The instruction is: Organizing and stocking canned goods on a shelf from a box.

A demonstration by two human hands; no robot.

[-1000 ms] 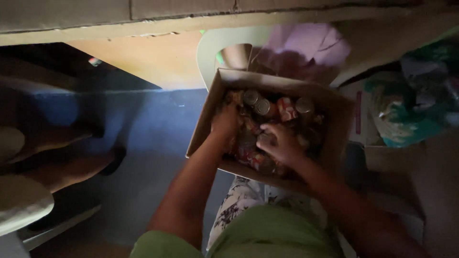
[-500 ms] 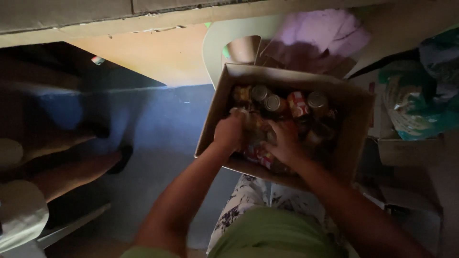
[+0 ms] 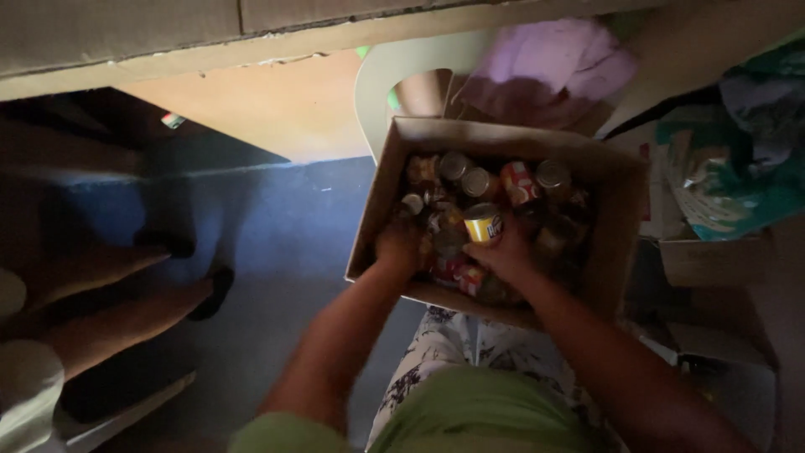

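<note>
An open cardboard box (image 3: 376,220) full of several cans rests on my lap. My right hand (image 3: 506,252) grips a yellow-labelled can (image 3: 484,222), lifted a little above the others in the box's middle. My left hand (image 3: 398,246) reaches into the left side of the box among the cans; whether it holds one is hidden by the dark. Silver can tops (image 3: 470,174) and a red-labelled can (image 3: 520,181) lie along the far side.
A pale plastic chair (image 3: 379,84) with purple cloth (image 3: 549,63) stands beyond the box. Bags and boxes (image 3: 721,184) pile up at the right. Another person's legs (image 3: 101,294) with dark shoes stretch across the blue floor at the left.
The box has shifted right in view as my head moved. My right hand has raised a yellow-labelled can out of the pile.
</note>
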